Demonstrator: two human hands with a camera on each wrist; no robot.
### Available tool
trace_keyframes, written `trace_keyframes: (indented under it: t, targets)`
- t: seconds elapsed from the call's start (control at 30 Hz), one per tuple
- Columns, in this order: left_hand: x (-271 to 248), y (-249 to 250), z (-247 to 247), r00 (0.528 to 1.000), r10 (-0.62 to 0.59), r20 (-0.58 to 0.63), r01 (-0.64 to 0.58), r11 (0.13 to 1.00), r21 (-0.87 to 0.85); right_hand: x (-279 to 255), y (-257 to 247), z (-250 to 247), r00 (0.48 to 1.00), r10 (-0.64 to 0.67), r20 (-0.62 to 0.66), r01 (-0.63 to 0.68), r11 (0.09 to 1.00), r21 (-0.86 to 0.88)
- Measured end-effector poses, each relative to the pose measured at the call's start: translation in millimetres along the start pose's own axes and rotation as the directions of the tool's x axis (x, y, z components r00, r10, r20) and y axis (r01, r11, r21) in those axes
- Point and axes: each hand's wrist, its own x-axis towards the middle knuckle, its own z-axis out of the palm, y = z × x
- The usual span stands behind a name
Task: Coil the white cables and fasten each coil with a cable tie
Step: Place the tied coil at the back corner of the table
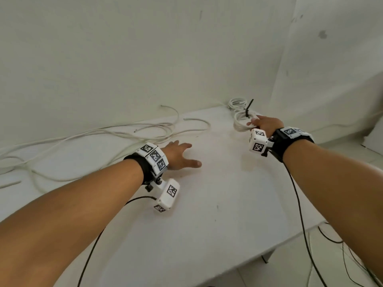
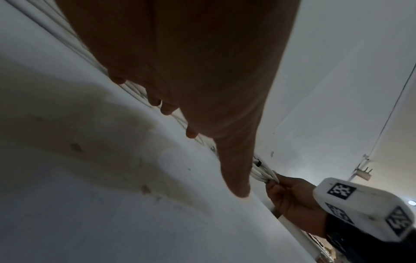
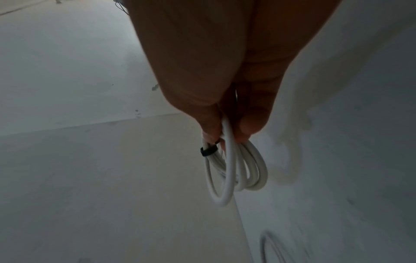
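My right hand (image 1: 261, 122) pinches a small coil of white cable (image 1: 240, 122) at the far right of the white table (image 1: 228, 195). A black cable tie (image 1: 247, 112) binds the coil, its tail sticking up. The right wrist view shows thumb and fingers curled round the coil (image 3: 236, 170) just beside the tie (image 3: 208, 151). Another white coil (image 1: 236, 102) lies behind it by the wall. My left hand (image 1: 185, 155) hovers open and empty, fingers spread, over the table's middle. Loose white cables (image 1: 116, 131) sprawl just beyond and left of it.
Walls close in behind the table and on its right. The loose cables trail off the table's left side. Thin black wires (image 1: 298, 204) run from both wrist cameras over the front and right edges, down to the floor (image 1: 339, 255).
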Motion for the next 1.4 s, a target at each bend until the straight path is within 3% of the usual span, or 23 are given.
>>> trace_keyframes:
  t: [0.1, 0.17, 0.27, 0.33, 0.43, 0.53, 0.67, 0.83, 1.17, 1.3, 1.4]
  targets:
    - [8.5, -4.5, 2.8, 0.994, -0.033, 0.104, 0.024, 0.996, 0.087, 26.0, 9.7, -3.7, 0.999, 0.048, 0.004, -0.048, 0.998, -0.033]
    - [11.0, -6.4, 5.5, 0.990, -0.029, 0.141, 0.013, 0.993, 0.113, 45.2, 25.6, -3.0, 1.000, -0.008, 0.013, 0.011, 0.970, -0.245]
    - [12.3, -9.1, 7.2, 0.985, -0.023, 0.172, -0.001, 0.991, 0.136, 71.6, 38.8, 1.4, 1.000, 0.008, 0.026, 0.002, 0.929, -0.371]
    - [11.3, -10.5, 9.2, 0.983, -0.020, 0.180, -0.008, 0.988, 0.153, 77.9, 32.9, -1.2, 0.996, 0.060, 0.068, -0.035, 0.945, -0.324]
    - [11.8, -12.3, 16.9, 0.987, -0.019, 0.158, -0.008, 0.985, 0.170, 85.3, 30.0, -1.2, 0.994, 0.108, 0.024, -0.099, 0.965, -0.242]
    - [12.8, -13.0, 21.7, 0.990, -0.017, 0.140, -0.007, 0.985, 0.171, 91.2, 30.9, -4.7, 0.990, 0.130, -0.052, -0.139, 0.911, -0.388]
    - [11.0, -12.9, 19.8, 0.990, -0.014, 0.138, -0.009, 0.986, 0.165, 84.3, 27.5, -0.2, 0.999, 0.009, -0.033, -0.028, 0.781, -0.624]
    - [8.8, -12.5, 20.6, 0.995, -0.004, 0.099, -0.010, 0.990, 0.138, 71.4, 23.9, 12.1, 0.993, -0.060, -0.101, -0.005, 0.838, -0.546]
    - [6.1, -15.9, 18.6, 0.996, 0.023, 0.081, -0.031, 0.995, 0.091, 43.2, 13.8, 9.7, 0.985, 0.054, -0.163, -0.127, 0.865, -0.485]
    - [3.3, -20.6, 13.4, 1.000, 0.029, 0.012, -0.028, 0.998, -0.049, 18.3, 2.5, 17.0, 0.967, 0.053, -0.247, -0.163, 0.879, -0.448]
    - [-5.5, -27.7, 9.2, 0.996, 0.030, -0.085, -0.043, 0.986, -0.160, -0.7, -12.1, 31.6, 0.971, -0.027, -0.237, -0.082, 0.895, -0.438]
